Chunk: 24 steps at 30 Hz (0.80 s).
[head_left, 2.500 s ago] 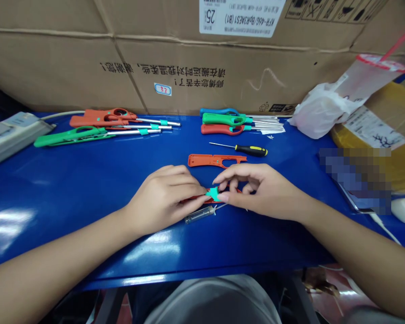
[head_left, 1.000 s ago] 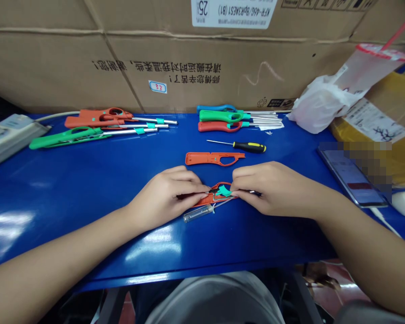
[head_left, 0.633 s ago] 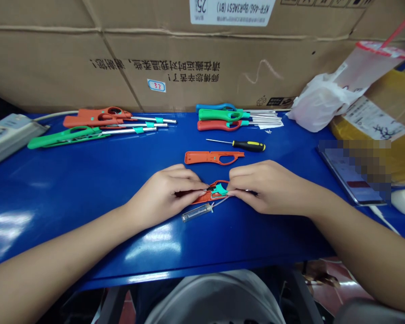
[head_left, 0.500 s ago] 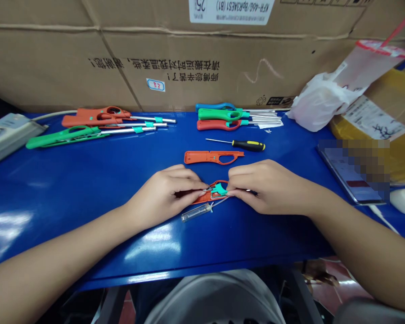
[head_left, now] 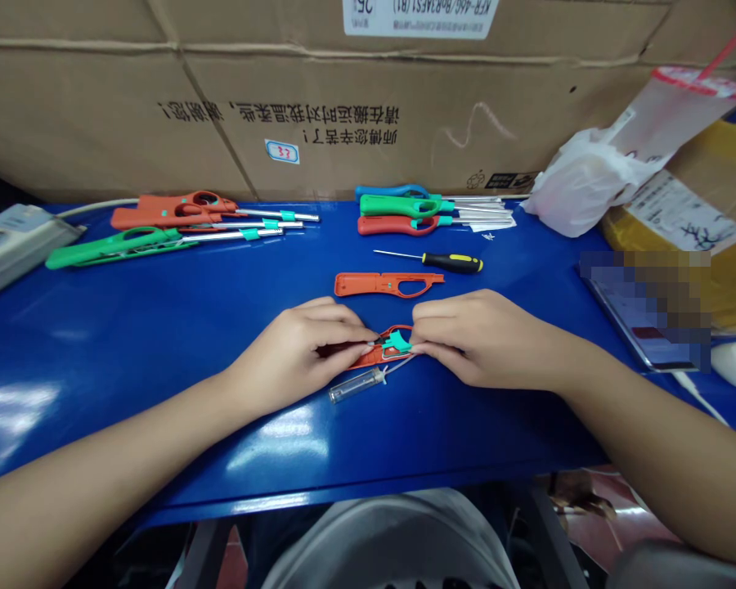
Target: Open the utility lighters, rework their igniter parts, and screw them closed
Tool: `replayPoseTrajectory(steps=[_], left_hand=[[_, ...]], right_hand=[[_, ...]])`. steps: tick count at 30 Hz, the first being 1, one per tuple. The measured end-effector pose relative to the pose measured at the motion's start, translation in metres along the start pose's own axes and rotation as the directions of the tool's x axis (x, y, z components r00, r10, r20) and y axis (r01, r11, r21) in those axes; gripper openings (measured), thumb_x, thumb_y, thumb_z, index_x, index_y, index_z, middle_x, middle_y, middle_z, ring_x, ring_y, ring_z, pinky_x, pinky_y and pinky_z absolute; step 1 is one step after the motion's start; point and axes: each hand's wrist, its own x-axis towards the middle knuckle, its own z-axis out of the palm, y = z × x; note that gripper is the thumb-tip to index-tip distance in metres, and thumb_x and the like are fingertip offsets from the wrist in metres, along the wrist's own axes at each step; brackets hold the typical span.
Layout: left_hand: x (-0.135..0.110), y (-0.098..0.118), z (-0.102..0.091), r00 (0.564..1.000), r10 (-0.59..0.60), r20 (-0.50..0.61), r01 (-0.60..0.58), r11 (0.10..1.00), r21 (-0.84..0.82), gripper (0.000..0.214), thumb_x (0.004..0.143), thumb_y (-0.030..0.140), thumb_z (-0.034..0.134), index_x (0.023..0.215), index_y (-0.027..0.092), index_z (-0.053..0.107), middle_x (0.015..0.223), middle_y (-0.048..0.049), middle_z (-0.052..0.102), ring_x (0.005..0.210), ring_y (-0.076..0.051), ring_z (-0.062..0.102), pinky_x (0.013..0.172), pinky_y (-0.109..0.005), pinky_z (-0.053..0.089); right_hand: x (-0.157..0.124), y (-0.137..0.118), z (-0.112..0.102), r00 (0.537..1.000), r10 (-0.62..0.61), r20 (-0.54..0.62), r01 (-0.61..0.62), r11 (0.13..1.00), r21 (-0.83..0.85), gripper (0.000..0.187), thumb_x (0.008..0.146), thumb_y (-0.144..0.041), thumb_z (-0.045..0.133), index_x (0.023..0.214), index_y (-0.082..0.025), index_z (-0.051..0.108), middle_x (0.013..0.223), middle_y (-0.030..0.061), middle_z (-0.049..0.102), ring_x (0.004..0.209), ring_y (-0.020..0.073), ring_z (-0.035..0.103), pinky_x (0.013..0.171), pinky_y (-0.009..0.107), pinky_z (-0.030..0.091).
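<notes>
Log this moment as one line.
left hand: grips orange shell | right hand: pinches teal part | clear tube: lying on blue table, beside shell

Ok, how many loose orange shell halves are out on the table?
2. The free shell lies near the screwdriver; the held shell is pinched between the left hand and right hand. Others may be hidden beneath them.

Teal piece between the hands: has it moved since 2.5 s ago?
Yes. Against the clear tube, the teal piece has shifted rightward and now sits in the loop of the orange shell.
</notes>
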Motion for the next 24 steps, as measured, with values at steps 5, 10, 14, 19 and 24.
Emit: replayPoseTrajectory(steps=[5,10,14,19,24], left_hand=[[0.0004,0.0008,-0.0007,1.0,-0.015,0.002,0.015,1.0,0.01,0.014,0.097,0.019,0.068,0.106,0.019,0.08,0.1,-0.006,0.079,0.089,-0.018,0.073,0.083,-0.03,0.058],[0.0004,0.0013,-0.0006,1.0,0.0,0.002,0.0,1.0,0.012,0.015,0.097,0.019,0.068,0.107,0.019,0.079,0.1,-0.0058,0.079,0.09,-0.017,0.072,0.083,-0.03,0.058],[-0.0006,0.0019,-0.0005,1.0,-0.008,0.003,0.008,1.0,0.013,0.015,0.098,0.02,0.068,0.108,0.018,0.079,0.101,-0.0061,0.079,0.09,-0.018,0.072,0.083,-0.031,0.057],[-0.001,0.0021,-0.0001,1.0,-0.019,0.004,0.019,1.0,0.012,0.015,0.098,0.02,0.066,0.107,0.019,0.078,0.102,-0.0059,0.079,0.092,-0.018,0.072,0.084,-0.031,0.058],[-0.0004,0.0017,0.0005,1.0,-0.015,0.001,0.015,1.0,0.005,0.015,0.099,0.019,0.066,0.107,0.019,0.078,0.101,-0.0058,0.079,0.091,-0.018,0.072,0.084,-0.031,0.058]], right_hand=[[0.0009,0.0024,-0.0002,1.0,-0.01,0.005,0.01,0.999,0.049,0.023,0.103,-0.021,0.051,0.093,-0.018,0.072,0.087,0.0029,0.071,0.081,0.0162,0.063,0.072,0.028,0.044],[0.0006,0.0031,-0.0034,0.997,0.072,-0.017,-0.069,0.988,0.139,0.017,0.101,-0.022,0.058,0.094,-0.02,0.074,0.092,0.0016,0.074,0.084,0.0153,0.067,0.073,0.027,0.045],[-0.0003,0.0017,-0.0045,0.996,0.094,0.001,-0.093,0.981,0.169,0.015,0.098,-0.02,0.06,0.095,-0.021,0.075,0.098,0.0019,0.075,0.087,0.0159,0.069,0.076,0.027,0.046],[-0.0013,0.0012,-0.0046,0.996,0.09,0.005,-0.09,0.983,0.162,0.018,0.096,-0.017,0.059,0.094,-0.02,0.076,0.097,0.0024,0.074,0.086,0.0159,0.069,0.075,0.028,0.046],[0.0,0.002,-0.0019,1.0,0.009,-0.005,-0.009,0.999,0.031,0.024,0.1,-0.019,0.054,0.089,-0.02,0.076,0.087,0.0027,0.071,0.08,0.0159,0.065,0.07,0.029,0.041]])
